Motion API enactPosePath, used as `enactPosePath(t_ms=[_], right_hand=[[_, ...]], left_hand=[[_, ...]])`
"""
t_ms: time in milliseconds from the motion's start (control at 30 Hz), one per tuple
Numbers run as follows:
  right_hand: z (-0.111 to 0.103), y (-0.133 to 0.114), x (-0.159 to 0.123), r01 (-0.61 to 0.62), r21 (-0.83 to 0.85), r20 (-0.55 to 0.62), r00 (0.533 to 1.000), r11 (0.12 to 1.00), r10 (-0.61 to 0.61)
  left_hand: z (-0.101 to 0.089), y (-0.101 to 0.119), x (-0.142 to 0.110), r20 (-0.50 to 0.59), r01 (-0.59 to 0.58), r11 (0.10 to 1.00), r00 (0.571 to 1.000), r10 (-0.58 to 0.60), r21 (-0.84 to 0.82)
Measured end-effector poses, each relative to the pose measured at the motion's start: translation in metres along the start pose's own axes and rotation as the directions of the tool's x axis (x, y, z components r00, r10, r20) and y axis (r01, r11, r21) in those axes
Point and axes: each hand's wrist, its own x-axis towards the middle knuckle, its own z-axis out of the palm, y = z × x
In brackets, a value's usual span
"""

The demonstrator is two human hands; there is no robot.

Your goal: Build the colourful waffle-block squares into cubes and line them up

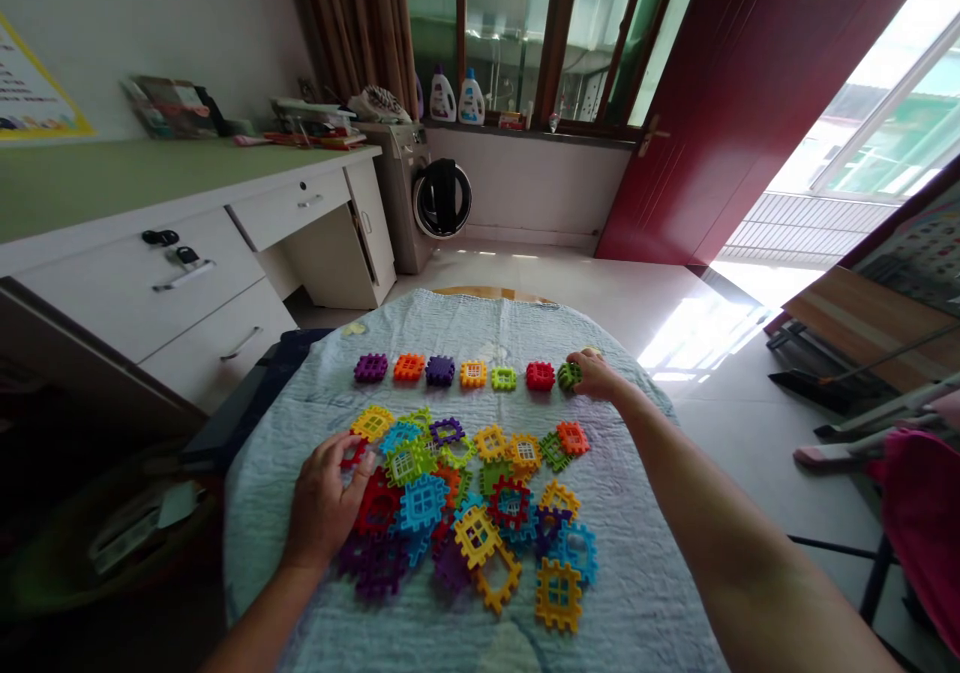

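Observation:
My right hand (pixel 595 373) is closed on a dark green plastic interlocking block (pixel 569 375) at the right end of a row on the cloth. In that row stand purple (pixel 370 368), orange (pixel 409 367), dark blue (pixel 440 370), yellow (pixel 473 374), light green (pixel 503 379) and red (pixel 540 376) blocks. My left hand (pixel 324 498) lies at the left edge of a loose pile, thumb and fingers apart, its fingertips by a red block (pixel 354 453). Among the pile are a blue window block (pixel 424 502), a yellow one (pixel 477 536) and a separate orange-yellow one (pixel 559 595) in front.
A pale blue cloth (pixel 292 593) covers the round table. To the left stands a white desk (pixel 142 283) with drawers; beyond it is a washing machine (pixel 409 193) with its door open. A red door (pixel 720 83) and a pink item (pixel 919 503) are at right.

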Motion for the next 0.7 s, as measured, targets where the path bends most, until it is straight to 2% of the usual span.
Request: enactPosePath(t_ms=[133,267,333,400,467,567,700], right_hand=[[0.000,-0.002,0.000,0.002,0.014,-0.006,1.000,1.000,-0.002],[-0.009,-0.008,-0.009,-0.008,0.035,-0.055,0.998,0.999,0.010],[-0.014,-0.013,-0.022,-0.003,0.067,-0.135,0.991,0.998,0.012],[-0.013,-0.018,-0.042,0.051,0.149,-0.253,0.967,0.988,-0.012],[-0.002,-0.023,-0.067,0.147,0.246,-0.329,0.942,0.958,-0.060],[0.028,-0.029,-0.104,0.215,0.307,-0.261,0.956,0.927,-0.136],[0.067,-0.029,-0.133,0.124,0.316,-0.215,0.975,0.941,-0.057]], left_hand=[[0.000,-0.001,0.000,0.002,0.001,1.000,1.000,-0.001,-0.004],[0.001,-0.002,0.000,-0.003,-0.006,1.000,1.000,0.006,-0.007],[0.001,-0.003,0.000,-0.004,-0.005,1.000,1.000,0.005,-0.006],[0.001,-0.003,-0.001,-0.005,-0.008,1.000,1.000,0.008,-0.006],[0.002,-0.004,-0.001,-0.013,-0.018,1.000,1.000,0.018,-0.005],[0.002,-0.004,0.000,-0.030,-0.035,0.999,0.999,0.035,0.004],[0.002,-0.004,0.001,-0.040,-0.052,0.999,0.998,0.052,0.013]])
